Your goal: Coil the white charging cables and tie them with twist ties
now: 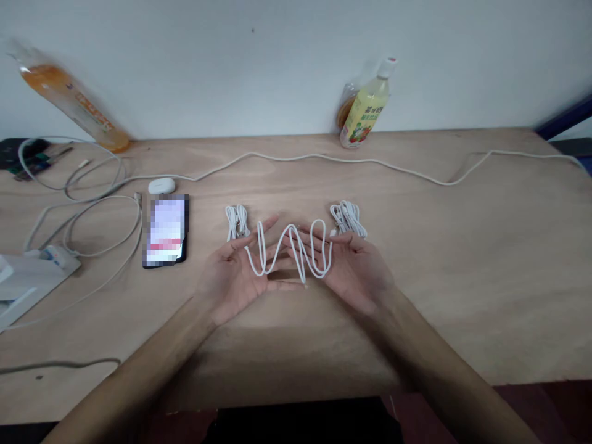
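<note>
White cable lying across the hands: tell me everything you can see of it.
The white cable is thin and smooth, apparently plastic-jacketed. It lies untied in loose, zigzagging loops across the upturned palms and fingers of the left hand and right hand, near the picture's centre. Neither hand is closed around it. One end lies over the left hand, the other by the right; their plug types are too small to tell.
</note>
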The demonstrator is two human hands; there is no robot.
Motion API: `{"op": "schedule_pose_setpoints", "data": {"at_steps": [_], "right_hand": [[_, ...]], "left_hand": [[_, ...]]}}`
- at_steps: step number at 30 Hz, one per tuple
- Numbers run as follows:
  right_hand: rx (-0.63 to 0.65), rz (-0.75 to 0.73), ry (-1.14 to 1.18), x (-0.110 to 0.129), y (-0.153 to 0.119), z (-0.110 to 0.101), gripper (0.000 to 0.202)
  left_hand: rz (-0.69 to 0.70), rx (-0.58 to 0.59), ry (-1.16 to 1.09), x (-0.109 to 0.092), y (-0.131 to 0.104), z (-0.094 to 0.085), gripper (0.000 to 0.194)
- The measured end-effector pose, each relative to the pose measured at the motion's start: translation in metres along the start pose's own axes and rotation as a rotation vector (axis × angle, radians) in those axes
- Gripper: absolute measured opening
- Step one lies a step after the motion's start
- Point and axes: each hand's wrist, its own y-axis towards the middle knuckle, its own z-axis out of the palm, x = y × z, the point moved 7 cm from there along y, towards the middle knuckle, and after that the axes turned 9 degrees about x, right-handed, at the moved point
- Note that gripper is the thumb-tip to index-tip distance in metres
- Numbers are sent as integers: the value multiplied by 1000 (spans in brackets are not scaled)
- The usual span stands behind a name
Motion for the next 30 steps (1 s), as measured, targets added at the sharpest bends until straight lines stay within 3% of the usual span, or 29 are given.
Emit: {"op": "schedule_pose_setpoints", "data": {"at_steps": [6,15,30], "right_hand": [[33,-86,-161,1,-1,2,44],[49,-127,-119,-1,0,6,84],[34,-182,-178,2,0,7,90]], "left_hand": [[21,1,-3,0,1,0,61],[38,64,-54,4,0,6,58],[70,44,62,0,0,6,52]]}}
